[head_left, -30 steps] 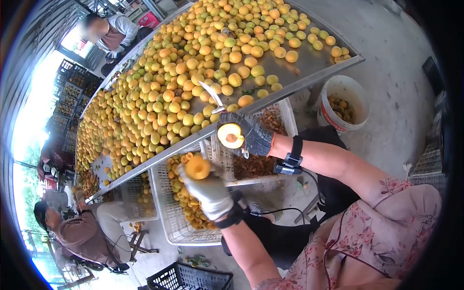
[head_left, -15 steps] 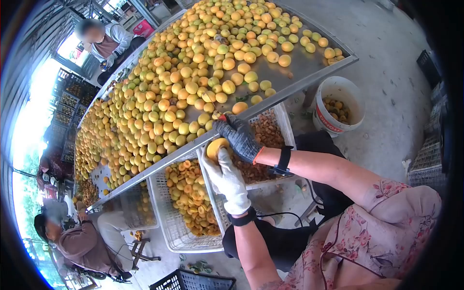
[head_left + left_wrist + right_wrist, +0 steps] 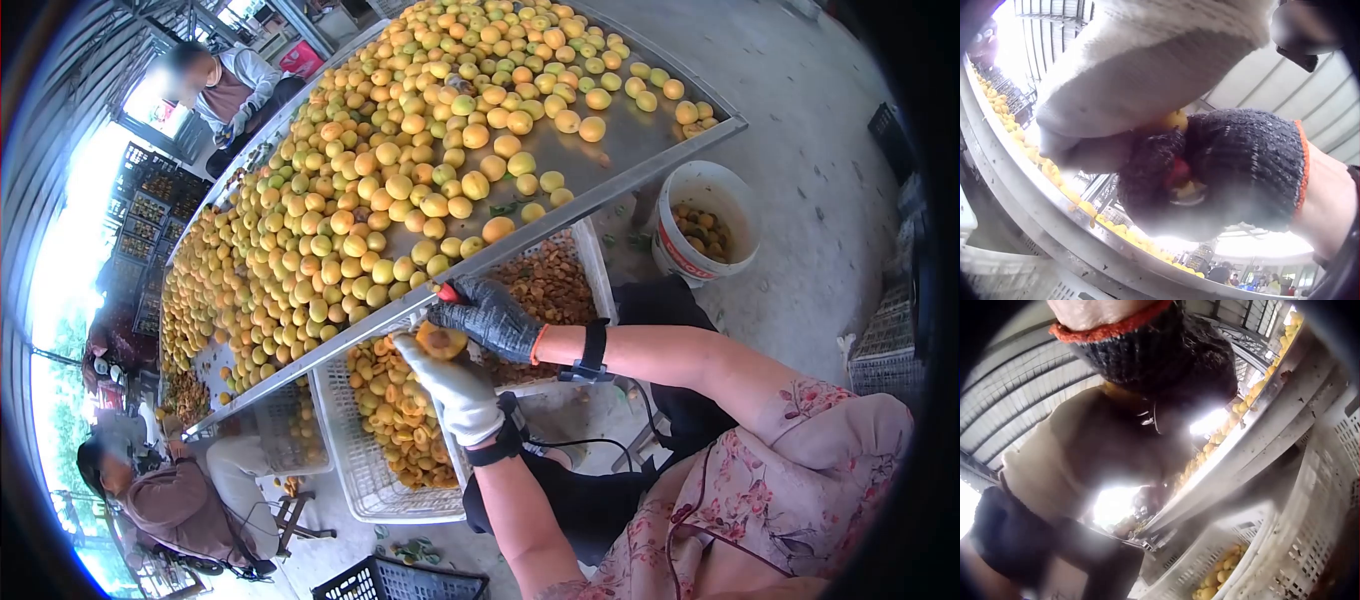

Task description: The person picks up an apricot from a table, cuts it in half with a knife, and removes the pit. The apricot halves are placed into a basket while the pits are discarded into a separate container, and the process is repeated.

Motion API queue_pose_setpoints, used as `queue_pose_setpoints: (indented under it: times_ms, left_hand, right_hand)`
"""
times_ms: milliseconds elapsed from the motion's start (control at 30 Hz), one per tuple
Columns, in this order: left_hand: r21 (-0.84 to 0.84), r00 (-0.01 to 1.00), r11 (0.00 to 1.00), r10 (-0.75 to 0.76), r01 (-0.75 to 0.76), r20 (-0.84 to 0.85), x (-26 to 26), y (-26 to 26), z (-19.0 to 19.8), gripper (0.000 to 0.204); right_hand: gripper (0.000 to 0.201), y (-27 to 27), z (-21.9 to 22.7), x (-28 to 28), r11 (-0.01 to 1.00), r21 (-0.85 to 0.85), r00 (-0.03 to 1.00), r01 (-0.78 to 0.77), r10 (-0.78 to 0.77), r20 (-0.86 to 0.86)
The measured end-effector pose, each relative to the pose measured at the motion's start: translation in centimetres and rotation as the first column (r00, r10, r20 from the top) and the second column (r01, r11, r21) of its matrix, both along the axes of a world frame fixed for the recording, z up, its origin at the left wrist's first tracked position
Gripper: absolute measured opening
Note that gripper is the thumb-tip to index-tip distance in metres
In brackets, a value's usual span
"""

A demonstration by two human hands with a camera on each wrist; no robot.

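My left hand (image 3: 462, 397), in a white glove, holds a cut apricot (image 3: 441, 341) with its inside showing, over the edge between two white baskets. My right hand (image 3: 492, 322), in a dark grey glove with an orange cuff, grips the red handle (image 3: 447, 293) of a small knife and touches the fruit's side. In the left wrist view the dark glove (image 3: 1241, 165) is curled round the red handle (image 3: 1179, 170), under the white glove (image 3: 1147, 75). The right wrist view shows both gloves meeting, with a bit of yellow fruit (image 3: 1124, 395) between them.
A metal table (image 3: 640, 150) heaped with apricots (image 3: 330, 220) slopes across in front. Below it stand a basket of halved fruit (image 3: 395, 420) and a basket of pits (image 3: 560, 285). A white bucket (image 3: 683, 246) stands right, a black crate (image 3: 400, 585) below. Two people sit left.
Both hands were apart, then came together at the table's edge. The curved blade seen earlier over the table is out of sight. The fruit in my left hand now shows its inside.
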State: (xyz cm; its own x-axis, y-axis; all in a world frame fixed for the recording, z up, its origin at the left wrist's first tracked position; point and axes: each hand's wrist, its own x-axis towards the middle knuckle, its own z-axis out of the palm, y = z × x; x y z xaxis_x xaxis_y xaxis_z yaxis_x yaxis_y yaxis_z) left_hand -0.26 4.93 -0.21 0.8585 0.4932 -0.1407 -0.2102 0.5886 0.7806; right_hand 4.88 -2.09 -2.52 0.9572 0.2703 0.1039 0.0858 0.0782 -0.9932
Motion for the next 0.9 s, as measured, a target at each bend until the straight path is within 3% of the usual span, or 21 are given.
queue_pose_setpoints:
  times_ms: [33,67,100,133,167,200,267,333,400,467,500,633,700,733,800,867,900]
  left_hand:
    - [-0.149,0.999,0.989,0.019,-0.023,-0.030,0.0,0.9,-0.2,0.058]
    - [-0.195,0.999,0.980,-0.017,0.024,0.039,-0.2,1.3,-0.2,0.052]
    - [-0.241,0.987,0.960,-0.121,0.143,0.103,-0.4,2.2,-0.4,0.049]
    - [-0.278,0.960,0.924,-0.222,0.263,0.173,-0.6,2.7,-0.7,0.047]
    - [-0.281,0.959,0.922,-0.226,0.268,0.173,-0.6,2.3,-0.4,0.047]
    - [-0.283,0.975,0.934,-0.196,0.217,0.101,-0.6,1.8,0.1,0.047]
    - [-0.287,0.984,0.942,-0.176,0.175,0.022,-0.6,0.8,0.2,0.047]
    - [-0.296,0.949,0.905,-0.316,0.306,0.017,-0.6,0.0,0.0,0.042]
    - [-0.295,0.927,0.883,-0.375,0.366,0.027,-0.4,-1.1,0.5,0.045]
    - [-0.110,0.905,0.900,-0.425,0.423,0.007,-0.2,-1.6,0.0,0.050]
    - [-0.095,0.939,0.936,-0.343,0.339,-0.028,-0.1,-2.3,0.2,0.054]
    - [-0.093,0.953,0.955,-0.290,0.282,-0.087,-0.1,-2.8,0.7,0.050]
    - [-0.131,0.978,0.988,-0.108,0.086,-0.179,-0.1,-3.7,1.7,0.046]
    - [-0.131,0.978,0.988,-0.107,0.084,-0.178,0.0,-3.6,1.7,0.046]
    - [-0.222,0.965,0.969,-0.159,0.112,-0.207,0.0,-3.0,1.0,0.042]
    - [-0.194,0.960,0.961,-0.230,0.197,-0.162,-0.1,-1.7,-0.9,0.040]
    - [-0.160,0.946,0.946,-0.301,0.280,-0.119,-0.2,-1.2,-1.7,0.039]
  right_hand:
    - [0.021,-0.3,2.2,0.1,0.999,0.033,0.999,0.019,-0.020,0.035]
    - [0.021,-0.7,3.6,0.4,0.999,0.032,0.999,0.020,-0.021,0.032]
    - [0.013,-1.0,3.5,0.7,0.942,0.335,0.988,0.023,0.030,-0.152]
    - [0.010,-1.7,5.0,1.2,0.796,0.599,0.943,0.083,0.131,-0.305]
    - [0.014,-3.2,5.6,1.9,0.793,0.609,0.940,-0.024,0.225,-0.256]
    - [0.014,-3.7,6.1,2.3,0.795,0.606,0.941,-0.018,0.218,-0.258]
    - [0.018,-4.4,6.4,2.8,0.554,0.831,0.875,-0.041,0.422,-0.238]
    - [0.018,-4.1,6.0,3.1,0.486,0.873,0.876,-0.027,0.432,-0.214]
    - [0.014,-3.9,6.0,3.0,0.524,0.851,0.886,0.037,0.377,-0.271]
    - [0.012,-3.4,5.7,2.9,0.570,0.821,0.926,0.031,0.294,-0.239]
    - [0.011,-3.3,5.6,2.7,0.614,0.789,0.957,0.022,0.215,-0.194]
    - [0.011,-3.0,5.6,2.1,0.638,0.770,0.976,0.023,0.152,-0.156]
    - [0.009,-2.8,6.2,1.5,0.796,0.604,0.997,0.041,0.005,-0.075]
    - [0.008,-2.7,6.4,1.4,0.857,0.511,0.998,0.064,-0.062,-0.021]
    - [0.008,-3.0,6.4,1.3,0.861,0.507,0.998,0.049,-0.020,-0.062]
    - [0.011,-2.8,5.8,1.6,0.699,0.716,0.952,-0.006,0.222,-0.209]
    - [0.011,-2.4,5.3,1.7,0.699,0.715,0.952,-0.011,0.227,-0.207]
